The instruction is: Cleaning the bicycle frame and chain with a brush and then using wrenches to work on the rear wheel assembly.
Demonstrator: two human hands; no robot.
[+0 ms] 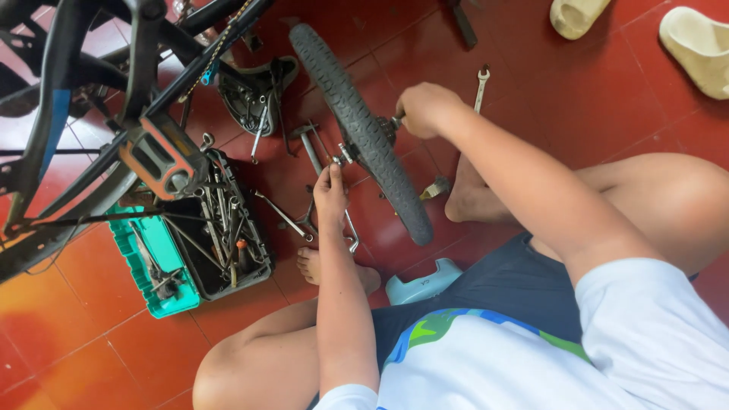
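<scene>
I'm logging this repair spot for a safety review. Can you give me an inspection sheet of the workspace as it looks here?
Surface: red tiled floor; the person sits on it, barefoot.
Job's things: small wheel stands upright between the hands; a tool at each end of its axle.
Clutter: open toolbox full of tools with a teal tray, loose spanners on the floor, a saddle.
Hands: left hand grips a tool at the near side of the hub; right hand is closed on a tool at the far side.
Cables: thin cables along the bike frame.
Surroundings: two pale sandals top right.
</scene>
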